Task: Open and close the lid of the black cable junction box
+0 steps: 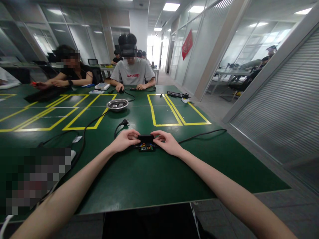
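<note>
My left hand [126, 139] and my right hand [167, 141] pinch the two ends of a small black plastic cover [146, 138]. The cover is tilted up behind an open black case holding a circuit board [146, 147] with copper-coloured coils. A cable comes out at each side of the case, partly hidden by my fingers. Whether the cover touches the case along its far edge, I cannot tell. Beyond my left hand lies a black power plug [124, 122], its prongs pointing right. To the right, a black cord [203, 133] curves across the green table.
A steel bowl [117, 105] with small metal parts stands farther back on the green table [139, 186]. Yellow tape [169, 124] marks rectangles. A folded black tripod [177, 95] lies at the far right. A co-worker [133, 73] sits opposite, another person [72, 71] to the left.
</note>
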`<action>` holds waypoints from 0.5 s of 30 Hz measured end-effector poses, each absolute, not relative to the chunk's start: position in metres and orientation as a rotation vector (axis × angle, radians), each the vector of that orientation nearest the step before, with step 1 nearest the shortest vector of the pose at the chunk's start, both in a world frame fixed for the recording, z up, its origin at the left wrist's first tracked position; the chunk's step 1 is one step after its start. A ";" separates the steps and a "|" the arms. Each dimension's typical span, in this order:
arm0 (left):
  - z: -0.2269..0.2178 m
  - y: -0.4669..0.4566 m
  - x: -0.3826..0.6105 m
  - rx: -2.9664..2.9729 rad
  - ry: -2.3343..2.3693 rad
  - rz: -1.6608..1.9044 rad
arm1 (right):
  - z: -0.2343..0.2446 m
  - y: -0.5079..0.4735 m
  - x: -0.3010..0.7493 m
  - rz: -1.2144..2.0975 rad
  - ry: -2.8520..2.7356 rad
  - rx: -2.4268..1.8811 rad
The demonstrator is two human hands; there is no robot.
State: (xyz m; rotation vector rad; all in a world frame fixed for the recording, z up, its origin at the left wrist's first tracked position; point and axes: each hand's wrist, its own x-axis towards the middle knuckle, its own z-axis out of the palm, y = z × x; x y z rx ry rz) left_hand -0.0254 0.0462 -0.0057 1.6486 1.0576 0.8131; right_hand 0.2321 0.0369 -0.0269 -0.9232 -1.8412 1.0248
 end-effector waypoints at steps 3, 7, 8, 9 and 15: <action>-0.002 0.045 -0.028 1.656 1.058 0.773 | -0.026 0.036 0.232 1.032 -1.836 -0.939; 0.003 0.045 -0.029 1.698 1.053 0.754 | -0.024 0.035 0.233 1.038 -1.842 -0.948; 0.004 0.045 -0.029 1.696 1.046 0.772 | -0.023 0.035 0.233 1.039 -1.850 -0.944; 0.005 0.045 -0.028 1.690 1.039 0.794 | -0.022 0.034 0.233 1.037 -1.861 -0.936; 0.010 0.044 -0.027 1.697 1.028 0.817 | -0.015 0.030 0.237 0.955 -1.920 -0.862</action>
